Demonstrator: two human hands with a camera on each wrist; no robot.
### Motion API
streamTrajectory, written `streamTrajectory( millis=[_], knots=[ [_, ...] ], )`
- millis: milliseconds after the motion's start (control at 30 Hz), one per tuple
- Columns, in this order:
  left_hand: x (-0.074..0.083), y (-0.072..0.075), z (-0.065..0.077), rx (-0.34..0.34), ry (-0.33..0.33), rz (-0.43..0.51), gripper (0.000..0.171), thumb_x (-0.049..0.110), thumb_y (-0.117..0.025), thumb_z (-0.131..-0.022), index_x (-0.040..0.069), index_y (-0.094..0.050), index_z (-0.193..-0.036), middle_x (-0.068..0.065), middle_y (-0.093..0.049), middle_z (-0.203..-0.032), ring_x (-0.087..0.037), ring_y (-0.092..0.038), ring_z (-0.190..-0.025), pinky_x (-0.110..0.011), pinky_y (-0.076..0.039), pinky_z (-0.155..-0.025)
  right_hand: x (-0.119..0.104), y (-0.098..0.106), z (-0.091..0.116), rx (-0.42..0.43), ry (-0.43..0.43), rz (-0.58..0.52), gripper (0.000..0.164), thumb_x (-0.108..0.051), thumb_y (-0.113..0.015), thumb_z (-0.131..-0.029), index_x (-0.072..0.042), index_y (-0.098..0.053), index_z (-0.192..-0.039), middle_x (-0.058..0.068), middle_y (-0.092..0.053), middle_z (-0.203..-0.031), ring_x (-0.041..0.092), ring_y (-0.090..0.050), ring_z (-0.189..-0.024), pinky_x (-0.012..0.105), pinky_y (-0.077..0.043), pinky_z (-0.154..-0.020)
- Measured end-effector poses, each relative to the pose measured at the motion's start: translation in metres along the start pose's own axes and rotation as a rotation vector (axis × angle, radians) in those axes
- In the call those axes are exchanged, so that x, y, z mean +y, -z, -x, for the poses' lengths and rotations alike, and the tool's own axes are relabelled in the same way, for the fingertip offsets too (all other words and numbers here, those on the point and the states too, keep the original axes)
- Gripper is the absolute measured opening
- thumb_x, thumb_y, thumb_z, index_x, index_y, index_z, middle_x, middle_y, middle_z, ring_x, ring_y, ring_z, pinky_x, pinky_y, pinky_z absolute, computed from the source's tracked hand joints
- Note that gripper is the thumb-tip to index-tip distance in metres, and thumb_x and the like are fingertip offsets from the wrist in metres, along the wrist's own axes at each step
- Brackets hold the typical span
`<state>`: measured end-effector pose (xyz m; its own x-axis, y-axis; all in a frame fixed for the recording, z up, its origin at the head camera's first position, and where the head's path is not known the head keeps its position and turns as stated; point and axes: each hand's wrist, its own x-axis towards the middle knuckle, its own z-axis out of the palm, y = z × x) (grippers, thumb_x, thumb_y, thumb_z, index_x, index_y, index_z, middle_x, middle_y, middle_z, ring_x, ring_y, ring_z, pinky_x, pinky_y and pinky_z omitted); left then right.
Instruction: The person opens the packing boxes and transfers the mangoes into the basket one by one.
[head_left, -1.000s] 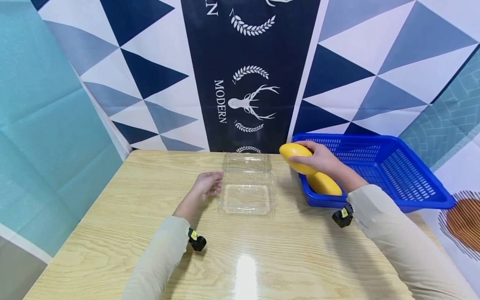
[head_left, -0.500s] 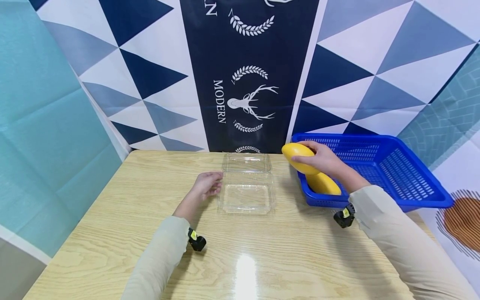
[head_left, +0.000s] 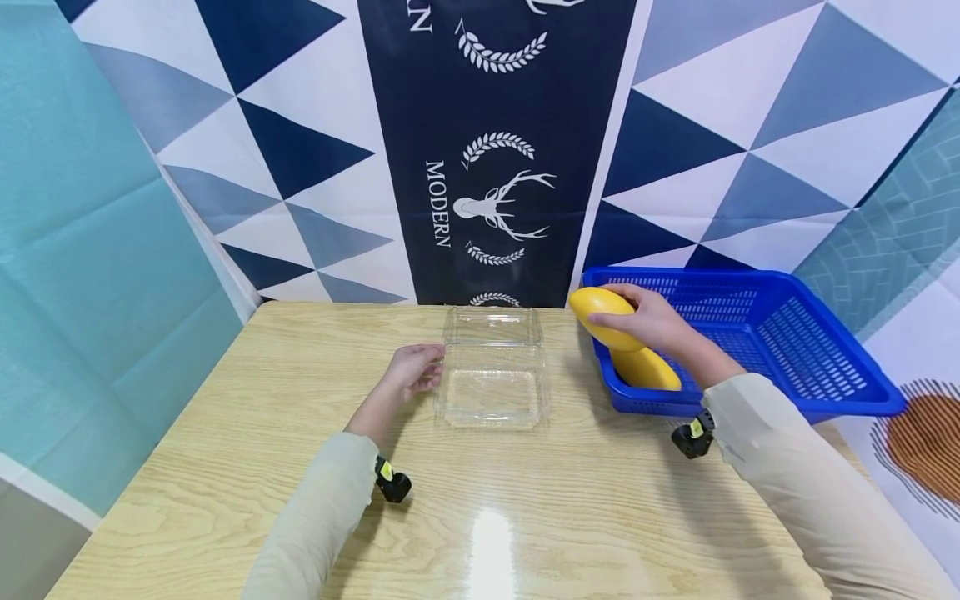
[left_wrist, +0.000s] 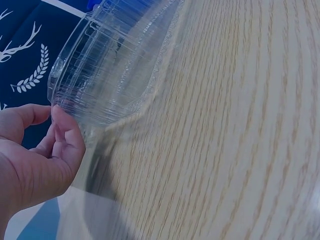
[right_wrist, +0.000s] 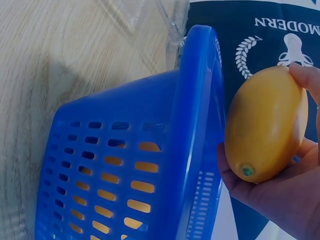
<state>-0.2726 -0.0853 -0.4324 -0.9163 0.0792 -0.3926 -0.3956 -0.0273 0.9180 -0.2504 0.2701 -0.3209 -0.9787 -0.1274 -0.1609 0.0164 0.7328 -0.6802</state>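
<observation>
In the head view my left hand is at the left side of a clear plastic clamshell box, which lies with its lid folded back. The left wrist view shows thumb and forefinger pinching the rim of the box. My right hand grips a smooth yellow mango over the left end of a blue basket. From the right wrist, a green stem spot shows on the held mango. Another yellow mango lies inside the basket below, partly hidden by the held one.
The wooden table ends at a patterned cloth backdrop right behind the box. At the right, the basket's slotted walls stand above the tabletop, and the right forearm reaches across its front edge.
The right hand has drifted slightly to the right with the mango in its grip. The left hand and the box stay in place.
</observation>
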Motion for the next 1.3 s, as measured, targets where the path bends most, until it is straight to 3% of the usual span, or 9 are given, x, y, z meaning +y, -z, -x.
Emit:
streamTrajectory(
  millis=[433, 700, 1000, 1300],
  knots=[
    [-0.002, 0.001, -0.003, -0.005, 0.006, 0.002, 0.037, 0.012, -0.056, -0.09, 0.0, -0.054, -0.125, -0.007, -0.054, -0.097, -0.008, -0.053, -0.064, -0.015, -0.048, -0.054, 0.005, 0.001, 0.002, 0.008, -0.017, -0.01, 0.092, -0.065, -0.058, -0.079, -0.014, -0.025, -0.148, 0.019, -0.036, -0.141, 0.035, -0.043, -0.113, 0.052, -0.045, -0.096],
    [-0.002, 0.004, 0.002, -0.028, -0.043, 0.007, 0.035, 0.012, -0.059, -0.088, -0.002, -0.057, -0.12, -0.005, -0.056, -0.091, -0.008, -0.053, -0.064, -0.015, -0.048, -0.055, 0.01, 0.004, 0.002, 0.016, -0.025, -0.009, 0.092, -0.065, -0.057, -0.08, -0.012, -0.024, -0.148, 0.021, -0.035, -0.143, 0.036, -0.043, -0.114, 0.054, -0.044, -0.097],
    [-0.002, 0.003, -0.004, -0.02, 0.018, 0.006, 0.041, 0.014, -0.056, -0.091, -0.001, -0.052, -0.129, -0.006, -0.054, -0.098, -0.007, -0.053, -0.064, -0.015, -0.049, -0.054, 0.021, 0.007, 0.002, 0.018, -0.038, -0.025, 0.095, -0.065, -0.057, -0.08, -0.011, -0.021, -0.149, 0.022, -0.035, -0.142, 0.036, -0.043, -0.114, 0.053, -0.044, -0.097],
    [-0.002, 0.002, -0.003, -0.009, -0.007, -0.005, 0.039, 0.013, -0.055, -0.091, -0.002, -0.053, -0.127, -0.007, -0.054, -0.098, -0.006, -0.053, -0.063, -0.013, -0.047, -0.052, 0.027, 0.008, 0.001, 0.033, -0.035, -0.029, 0.093, -0.064, -0.058, -0.08, -0.01, -0.024, -0.148, 0.022, -0.036, -0.142, 0.036, -0.043, -0.114, 0.053, -0.043, -0.097]
  ],
)
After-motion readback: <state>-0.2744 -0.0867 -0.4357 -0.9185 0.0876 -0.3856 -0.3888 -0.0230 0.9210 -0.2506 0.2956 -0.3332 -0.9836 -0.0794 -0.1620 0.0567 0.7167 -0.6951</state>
